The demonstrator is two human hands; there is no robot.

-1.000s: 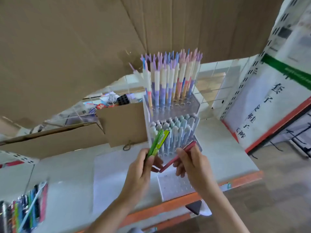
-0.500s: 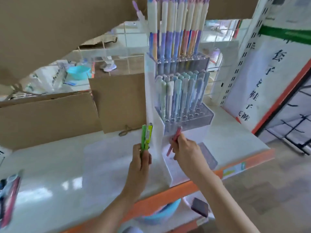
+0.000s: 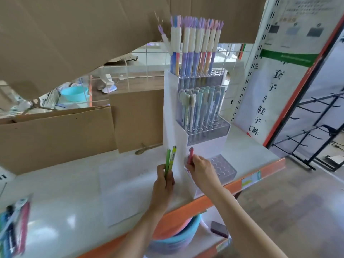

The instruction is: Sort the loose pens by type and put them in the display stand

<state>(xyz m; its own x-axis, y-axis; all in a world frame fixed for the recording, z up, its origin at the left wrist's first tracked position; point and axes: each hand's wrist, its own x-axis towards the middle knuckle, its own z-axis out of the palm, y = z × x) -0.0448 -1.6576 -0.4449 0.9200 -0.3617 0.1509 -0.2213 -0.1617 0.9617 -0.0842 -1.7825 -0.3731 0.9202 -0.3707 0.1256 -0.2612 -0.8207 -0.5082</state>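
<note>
A second ago the right hand [image 3: 200, 167] held the red pen [image 3: 190, 157] slanted in front of the display stand [image 3: 172, 116]; now the pen stands nearly upright at the near-left corner of the lowest tier — its lower end hidden behind the fingers. The left hand [image 3: 163, 180] has drifted left of the stand's side wall, and its two green pens [image 3: 170, 160] — tilted before — now point almost straight up.

Display stand [image 3: 172, 116] on shelf [image 3: 78, 190], near its front edge; cardboard boxes [image 3: 55, 135] behind-left. Left hand [image 3: 163, 180] just left of stand, right hand [image 3: 202, 171] at bottom tier [image 3: 223, 167].
</note>
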